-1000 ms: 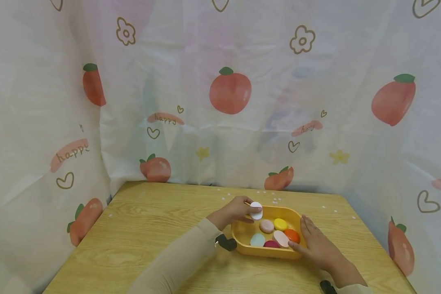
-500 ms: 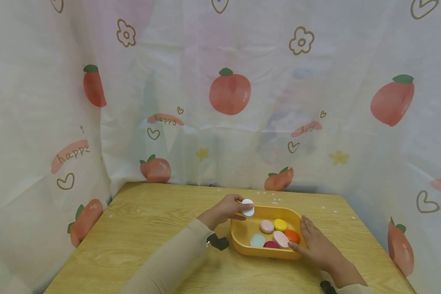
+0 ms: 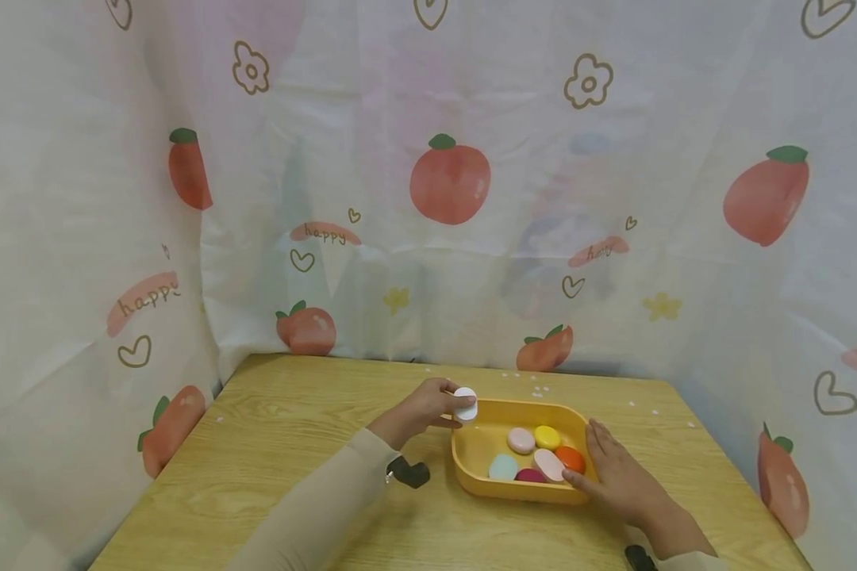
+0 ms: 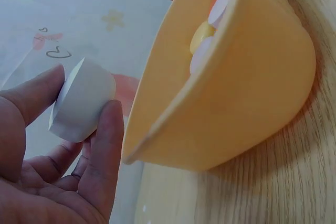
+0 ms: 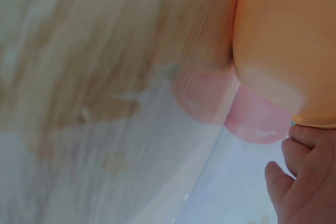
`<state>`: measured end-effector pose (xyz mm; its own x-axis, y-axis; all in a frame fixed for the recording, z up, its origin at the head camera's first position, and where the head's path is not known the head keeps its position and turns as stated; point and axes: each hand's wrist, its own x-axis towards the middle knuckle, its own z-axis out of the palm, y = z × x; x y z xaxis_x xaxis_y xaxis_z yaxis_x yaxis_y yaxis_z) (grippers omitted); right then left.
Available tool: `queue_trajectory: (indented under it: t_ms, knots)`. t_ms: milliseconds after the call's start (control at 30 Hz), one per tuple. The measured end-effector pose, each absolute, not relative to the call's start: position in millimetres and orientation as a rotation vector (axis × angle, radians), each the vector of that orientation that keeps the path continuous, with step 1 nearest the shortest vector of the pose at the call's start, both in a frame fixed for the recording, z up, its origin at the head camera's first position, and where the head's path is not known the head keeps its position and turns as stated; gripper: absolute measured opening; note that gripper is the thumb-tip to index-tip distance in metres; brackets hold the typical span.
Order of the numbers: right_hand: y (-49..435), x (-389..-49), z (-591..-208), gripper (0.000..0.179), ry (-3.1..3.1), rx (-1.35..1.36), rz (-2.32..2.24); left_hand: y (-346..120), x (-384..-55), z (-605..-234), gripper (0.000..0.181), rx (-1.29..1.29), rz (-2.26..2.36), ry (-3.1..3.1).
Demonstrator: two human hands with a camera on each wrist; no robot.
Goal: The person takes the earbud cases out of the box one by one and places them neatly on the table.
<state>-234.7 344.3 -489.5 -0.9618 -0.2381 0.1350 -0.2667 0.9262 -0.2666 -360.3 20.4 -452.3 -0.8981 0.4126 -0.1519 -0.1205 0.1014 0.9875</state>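
Note:
In the head view my left hand (image 3: 420, 408) pinches a white round, thick disc (image 3: 465, 404) above the left rim of a yellow-orange tray (image 3: 517, 492). The left wrist view shows the white disc (image 4: 86, 98) between thumb and fingertips, with a flat face and rounded sides. My right hand (image 3: 627, 484) rests on the tray's right end, fingers straight and thumb over the rim. Inside the tray lie a pink disc (image 3: 520, 440), a yellow disc (image 3: 547, 437), an orange disc (image 3: 570, 459), a pale pink disc (image 3: 548, 465), a light blue disc (image 3: 503, 467) and a dark red disc (image 3: 530, 475).
The tray stands on a wood-grain table (image 3: 293, 444). Small white specks (image 3: 539, 390) dot the surface behind it. A white printed curtain (image 3: 371, 262) closes off the back and both sides.
My left hand has moved left with the white disc, from over the tray's inside to its left rim. The right hand and the discs in the tray stay in place.

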Motion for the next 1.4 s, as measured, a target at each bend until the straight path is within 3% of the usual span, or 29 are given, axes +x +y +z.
queue_trajectory:
  t_ms: [1033,1400]
  knots:
    - [337,-236,-490,0.094,-2.97,0.394,0.433,-67,-376,-492,0.035,0.257,1.885,2.018]
    - [338,-234,-489,0.094,-2.974,0.373,0.444,-60,-379,-503,0.032,0.23,1.848,2.097]
